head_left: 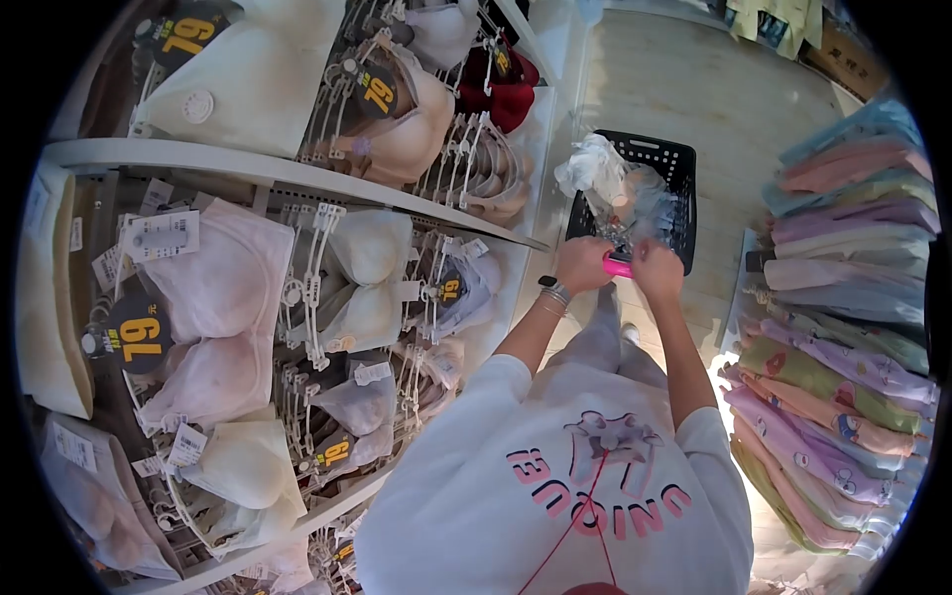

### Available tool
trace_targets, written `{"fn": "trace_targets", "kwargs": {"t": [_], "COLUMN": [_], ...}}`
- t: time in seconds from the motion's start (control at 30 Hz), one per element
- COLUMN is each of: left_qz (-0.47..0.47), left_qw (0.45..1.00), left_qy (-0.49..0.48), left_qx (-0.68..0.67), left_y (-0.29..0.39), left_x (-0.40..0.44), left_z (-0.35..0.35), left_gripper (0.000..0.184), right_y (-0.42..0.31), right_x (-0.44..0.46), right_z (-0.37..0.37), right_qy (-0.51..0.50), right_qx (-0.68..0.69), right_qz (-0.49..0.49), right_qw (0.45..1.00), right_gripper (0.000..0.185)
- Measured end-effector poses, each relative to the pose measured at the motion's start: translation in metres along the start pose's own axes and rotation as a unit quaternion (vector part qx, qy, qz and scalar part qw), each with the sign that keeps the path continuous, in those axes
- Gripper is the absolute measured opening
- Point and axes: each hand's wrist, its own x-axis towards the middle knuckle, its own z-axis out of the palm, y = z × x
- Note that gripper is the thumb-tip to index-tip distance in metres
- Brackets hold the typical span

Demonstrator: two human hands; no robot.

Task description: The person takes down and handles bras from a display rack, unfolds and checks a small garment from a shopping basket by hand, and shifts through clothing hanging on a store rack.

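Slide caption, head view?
Left hand and right hand at a pink object, near a black basket, racked bras alongside.

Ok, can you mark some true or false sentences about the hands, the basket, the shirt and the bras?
1. The pink thing is between the left hand and the right hand. True.
2. The watch is on the right arm. False: it's on the left arm.
3. The basket is black. True.
4. The shirt has no letters. False: there are letters on it.
5. A tag by the bras says 79. True.
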Motion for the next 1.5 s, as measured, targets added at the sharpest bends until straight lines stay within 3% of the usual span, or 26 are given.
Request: {"fn": "trace_targets", "kwargs": {"t": [0.2, 0.33, 0.5, 0.63, 0.9, 1.13, 1.5], "left_qz": [0.009, -0.002, 0.039, 0.05, 0.061, 0.005, -0.009], "left_qw": [0.999, 0.993, 0.971, 0.97, 0.941, 0.926, 0.937], "left_qy": [0.017, -0.069, -0.109, -0.153, -0.17, -0.213, -0.168], "left_qx": [-0.05, -0.093, -0.209, -0.185, -0.285, -0.312, -0.306], "left_y": [-0.011, -0.019, -0.046, -0.061, -0.079, -0.077, -0.075], "left_x": [0.024, 0.035, 0.041, 0.043, 0.046, 0.049, 0.065], "left_z": [0.002, -0.013, -0.017, -0.007, -0.003, -0.027, -0.031], "left_gripper": [0.02, 0.033, 0.049, 0.056, 0.064, 0.056, 0.054], "right_y": [0.002, -0.011, -0.019, -0.014, -0.014, -0.017, -0.008], "right_x": [0.032, 0.045, 0.056, 0.065, 0.068, 0.069, 0.094], "right_z": [-0.006, -0.01, -0.007, -0.003, -0.004, -0.004, -0.004], "right_qy": [-0.019, -0.048, -0.079, -0.134, -0.148, -0.136, -0.124], "right_qx": [0.007, -0.008, -0.026, -0.046, -0.031, -0.041, -0.003], "right_qz": [-0.006, 0.01, 0.005, 0.004, 0.011, -0.003, -0.004], "right_qw": [1.0, 0.999, 0.997, 0.99, 0.988, 0.99, 0.992], "right_gripper": [0.026, 0.024, 0.023, 0.024, 0.024, 0.023, 0.021]}}
